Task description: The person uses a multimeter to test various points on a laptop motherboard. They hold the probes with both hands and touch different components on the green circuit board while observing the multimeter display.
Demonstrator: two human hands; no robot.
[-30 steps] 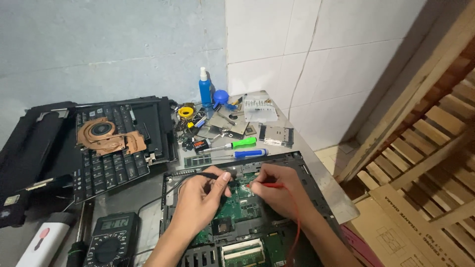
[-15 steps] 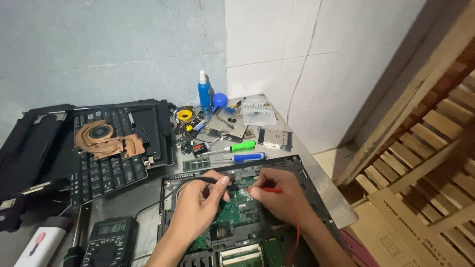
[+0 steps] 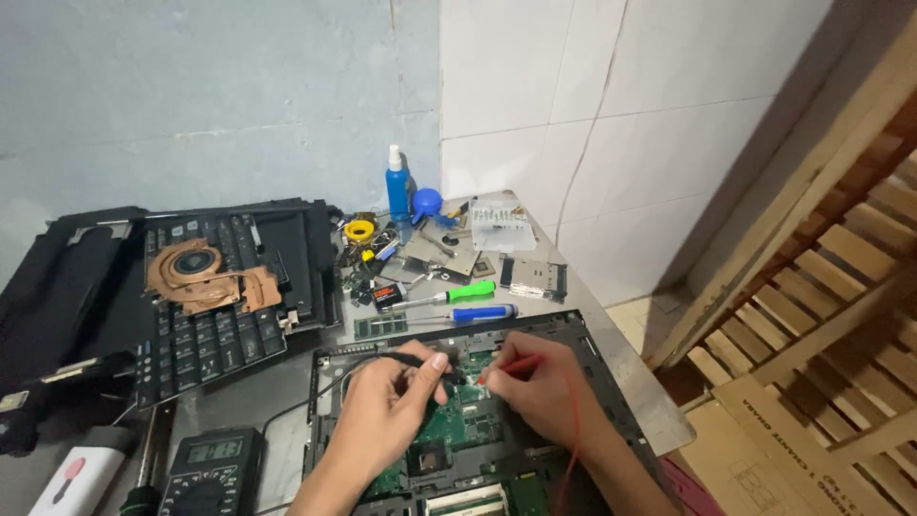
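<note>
Change since earlier: both hands barely shifted, probe tips kept on the same patch of board; view slightly nudged, nothing else moved.
Left hand (image 3: pixel 387 420): closed in a pinch on the black probe (image 3: pixel 406 359), thumb on top, tip angled down to the board just right of the knuckles.
Right hand (image 3: pixel 540 387): closed round the red probe (image 3: pixel 511 366), tip pointing left toward the other hand; red lead (image 3: pixel 574 430) trailing down past the wrist.
Circuit board (image 3: pixel 458 430): green, bare, studded with chips and small silver parts, seated in an opened black laptop base (image 3: pixel 592 358); lies directly under and between both hands.
Contact point: probably touching the board; too small to be sure.
Multimeter (image 3: pixel 212 468): dark, grey display lit, left of the left forearm.
Screwdrivers: green-handled (image 3: pixel 473 290) and blue-handled (image 3: pixel 482 312), just beyond the fingertips.
Keyboard (image 3: pixel 205 325): far left of the left hand, copper cooler (image 3: pixel 205 272) lying on it.
Spray bottle (image 3: pixel 397 186): blue, upright, well beyond the hands.
</note>
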